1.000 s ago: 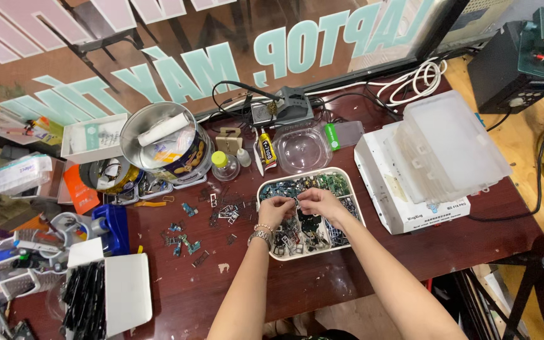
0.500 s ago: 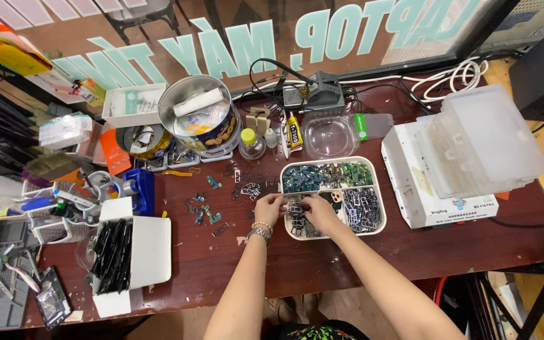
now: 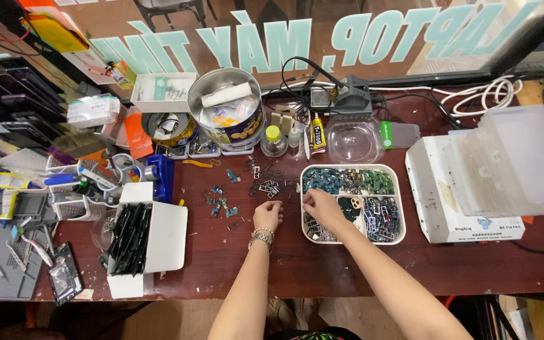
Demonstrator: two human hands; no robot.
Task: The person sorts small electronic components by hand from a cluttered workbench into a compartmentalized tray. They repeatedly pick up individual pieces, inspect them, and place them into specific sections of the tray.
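A white divided tray [image 3: 353, 242] with several compartments of small electronic parts lies on the dark red table [image 3: 221, 264]. My right hand [image 3: 323, 209] reaches over the tray's left edge, fingertips pinched together low in the left compartments; whether a part is between them is too small to tell. Just left of the tray, my left hand [image 3: 267, 217] rests on the tabletop with its fingers curled under and a metal bracelet on the wrist. Loose small parts [image 3: 225, 204] lie scattered on the table a little beyond and left of it.
A round metal tin [image 3: 225, 116], a clear bowl [image 3: 354, 141] and a glue tube [image 3: 317, 133] stand behind the tray. Clear plastic boxes [image 3: 511, 164] sit stacked on a white box at right. A white box of black strips [image 3: 146, 239] and tool clutter fill the left.
My left hand has come out of the tray and now rests on the table beside it. My right hand has slid to the tray's left side. The view has shifted slightly.
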